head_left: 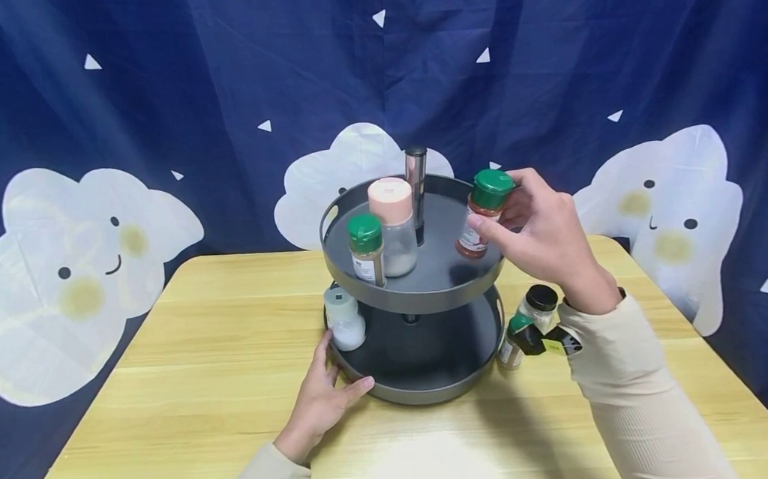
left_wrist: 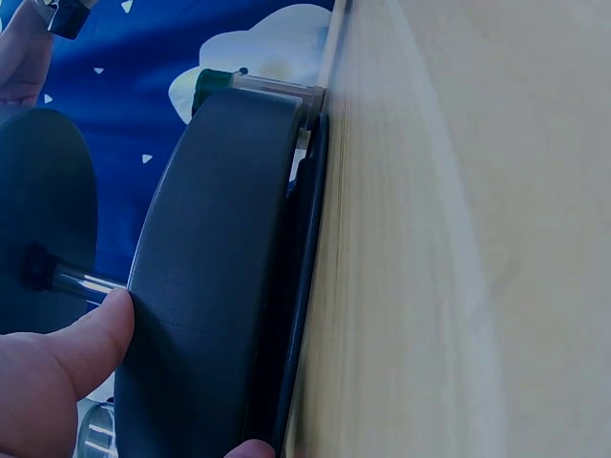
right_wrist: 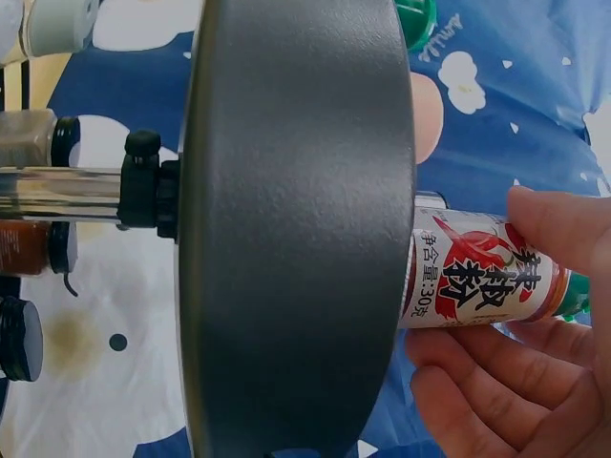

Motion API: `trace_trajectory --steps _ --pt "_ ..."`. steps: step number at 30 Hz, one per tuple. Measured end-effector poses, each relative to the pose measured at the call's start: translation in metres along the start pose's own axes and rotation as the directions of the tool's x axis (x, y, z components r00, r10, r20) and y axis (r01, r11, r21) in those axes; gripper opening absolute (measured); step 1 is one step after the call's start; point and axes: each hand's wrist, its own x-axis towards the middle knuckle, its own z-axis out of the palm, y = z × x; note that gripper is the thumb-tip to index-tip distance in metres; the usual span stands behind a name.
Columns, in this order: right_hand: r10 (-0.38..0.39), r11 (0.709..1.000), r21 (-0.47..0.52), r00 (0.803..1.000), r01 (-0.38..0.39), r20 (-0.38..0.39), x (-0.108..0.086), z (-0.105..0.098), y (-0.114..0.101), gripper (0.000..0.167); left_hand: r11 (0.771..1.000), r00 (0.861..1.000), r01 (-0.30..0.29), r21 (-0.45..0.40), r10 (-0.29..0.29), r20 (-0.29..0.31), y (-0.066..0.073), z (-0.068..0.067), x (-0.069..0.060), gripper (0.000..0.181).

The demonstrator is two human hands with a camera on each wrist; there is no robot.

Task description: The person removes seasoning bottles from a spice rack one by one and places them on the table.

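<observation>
My right hand (head_left: 546, 238) grips a red spice jar with a green lid (head_left: 482, 213) at the right side of the upper tray (head_left: 422, 296); the right wrist view shows the labelled jar (right_wrist: 477, 272) between thumb and fingers. On that tray stand a green-lidded jar (head_left: 367, 250) and a pink-capped jar (head_left: 394, 227), left of the centre pole (head_left: 417, 192). My left hand (head_left: 322, 402) holds the lower tray's rim (head_left: 423, 396) at its front left, thumb against the wall (left_wrist: 200, 277). A white jar (head_left: 345, 321) stands on the lower tray beside it.
Right of the lower tray, on the wooden table (head_left: 216, 343), stand a black-lidded jar (head_left: 539, 304) and a green-lidded jar (head_left: 511, 350), partly behind my right wrist. A blue curtain (head_left: 316, 64) with cloud figures hangs behind the table.
</observation>
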Motion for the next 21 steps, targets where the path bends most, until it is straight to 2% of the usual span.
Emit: trace_trajectory --steps 11,21 --pt "0.018 1.000 0.018 0.999 -0.017 -0.040 -0.001 -0.008 0.004 0.044 1.000 1.000 -0.015 -0.010 0.015 0.007 -0.002 -0.001 0.002 0.109" --pt "0.048 0.999 0.017 0.998 -0.048 -0.042 -0.003 -0.015 0.007 0.047 1.000 1.000 -0.011 -0.017 0.011 0.002 -0.003 0.000 0.003 0.109"
